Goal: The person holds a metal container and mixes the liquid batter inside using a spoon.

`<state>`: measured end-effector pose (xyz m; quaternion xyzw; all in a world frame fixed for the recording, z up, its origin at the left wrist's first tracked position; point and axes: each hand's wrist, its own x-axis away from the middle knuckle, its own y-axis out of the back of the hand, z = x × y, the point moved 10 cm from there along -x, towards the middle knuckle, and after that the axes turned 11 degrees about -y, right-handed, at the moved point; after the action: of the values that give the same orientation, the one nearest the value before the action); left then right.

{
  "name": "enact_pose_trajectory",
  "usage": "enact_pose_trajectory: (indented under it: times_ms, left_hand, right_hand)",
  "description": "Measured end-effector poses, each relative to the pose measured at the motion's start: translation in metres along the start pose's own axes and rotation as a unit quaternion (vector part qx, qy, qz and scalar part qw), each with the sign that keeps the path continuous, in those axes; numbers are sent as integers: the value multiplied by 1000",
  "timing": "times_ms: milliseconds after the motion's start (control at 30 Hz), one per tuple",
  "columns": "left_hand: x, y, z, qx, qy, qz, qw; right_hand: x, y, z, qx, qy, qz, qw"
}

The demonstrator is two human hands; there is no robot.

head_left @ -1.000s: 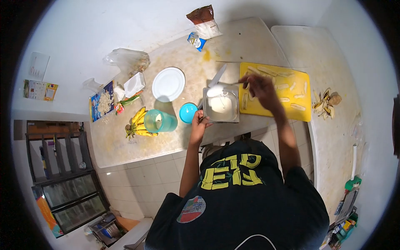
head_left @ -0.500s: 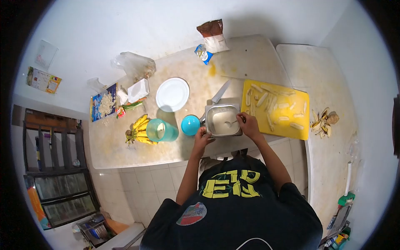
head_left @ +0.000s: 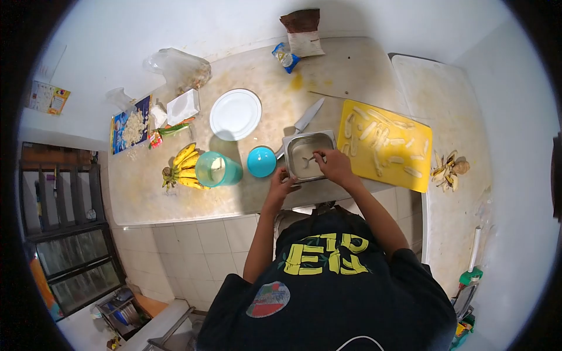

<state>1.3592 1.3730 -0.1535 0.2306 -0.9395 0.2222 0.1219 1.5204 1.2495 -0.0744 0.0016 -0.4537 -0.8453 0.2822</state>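
A square metal pan (head_left: 309, 140) with a pale, creamy liquid (head_left: 300, 153) in it stands at the table's near edge. My left hand (head_left: 282, 184) grips the pan's near left corner, thumb by the rim. Over the pan's right side, my right hand (head_left: 335, 166) pinches the handle of what looks like a metal spoon (head_left: 307, 162); its head dips into the liquid. Left of the pan sits a blue bowl (head_left: 261, 162). Behind the pan lies a knife (head_left: 309, 114). To the right, a yellow cutting board (head_left: 366, 165) bears several peeled banana slices (head_left: 383, 136).
A teal pitcher (head_left: 227, 170), bananas (head_left: 186, 166) and a white plate (head_left: 236, 114) are on the left. Further left lie a white box (head_left: 184, 107) and a plastic bag (head_left: 181, 70). Packets (head_left: 304, 42) stand at the back, banana peels (head_left: 447, 172) far right.
My right hand has moved the spoon left through the liquid, toward the pan's middle. My left hand keeps its place at the corner. The whole view has shifted slightly.
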Motion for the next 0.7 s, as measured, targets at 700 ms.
enact_pose_trajectory:
  times_ms: [700]
  left_hand:
    - [-3, -3, 10, -31, -78, 51, 995]
  right_hand:
    - [21, 52, 15, -8, 183, -131, 974]
